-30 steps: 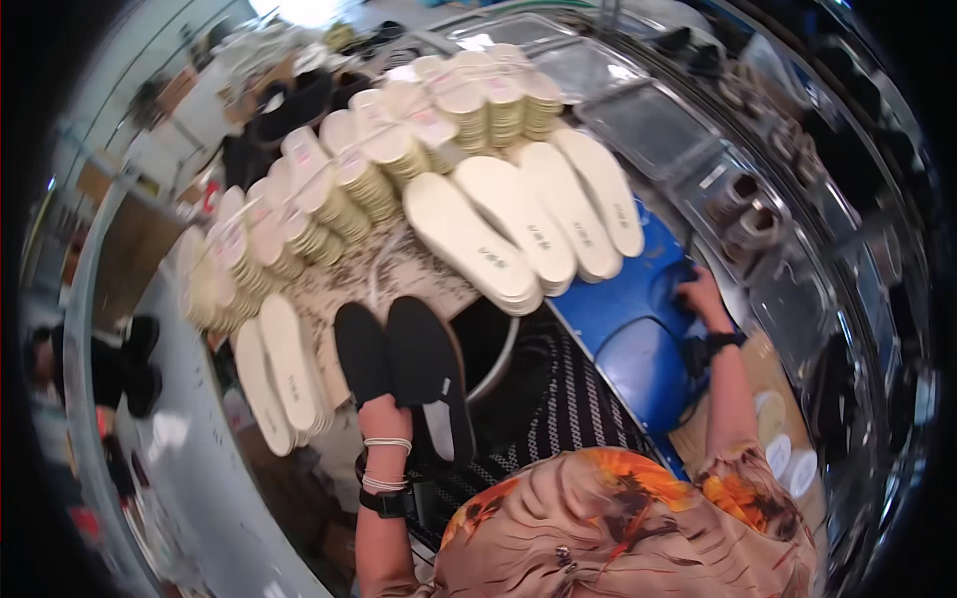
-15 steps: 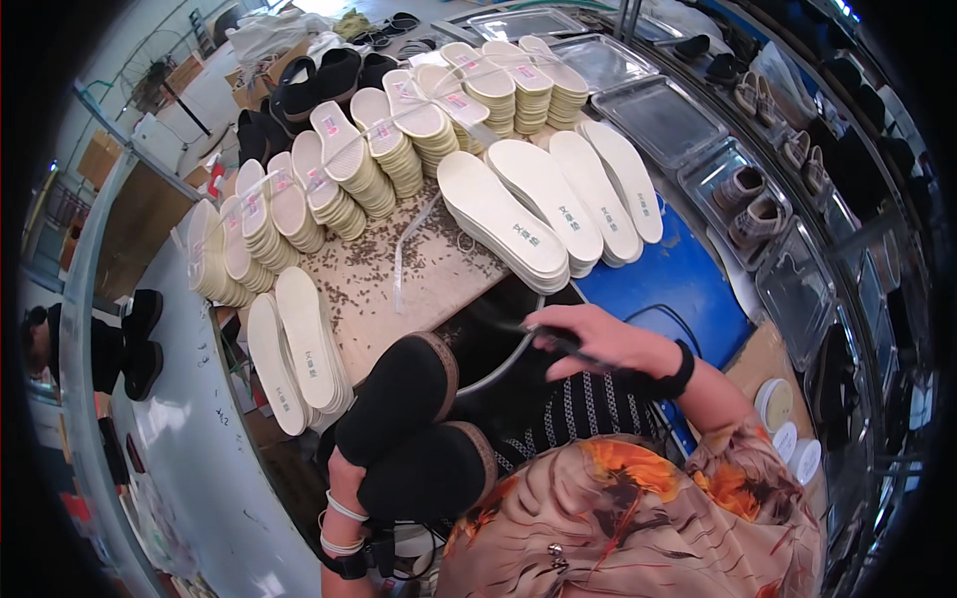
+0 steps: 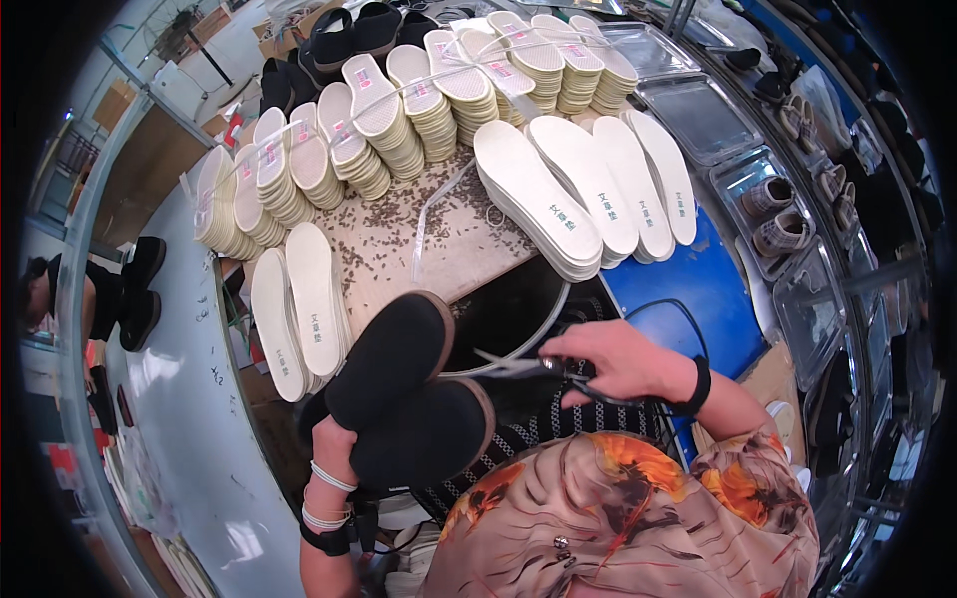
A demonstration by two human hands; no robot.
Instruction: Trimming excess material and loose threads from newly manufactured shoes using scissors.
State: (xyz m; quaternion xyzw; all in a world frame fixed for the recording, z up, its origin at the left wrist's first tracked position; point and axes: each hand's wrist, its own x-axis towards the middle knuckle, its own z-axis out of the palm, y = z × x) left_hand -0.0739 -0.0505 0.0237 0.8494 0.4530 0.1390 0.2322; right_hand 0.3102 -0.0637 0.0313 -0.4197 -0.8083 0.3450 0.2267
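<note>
Scissors (image 3: 544, 366) lower now, green-lettered insoles (image 3: 539, 189) beyond

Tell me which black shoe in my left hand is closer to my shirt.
The lower shoe, next to the flowered shirt; the upper shoe sits farther out, toward the wooden board.

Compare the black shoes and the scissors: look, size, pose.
Look: the black shoes have dark uppers and brown edging; the scissors have shiny blades and dark handles.
Size: each shoe is far bulkier than the scissors.
Pose: the shoes sit side by side in the left grip; the scissors, blades parted, point toward them from the right grip.
Shared: both are held one-handed.
</note>
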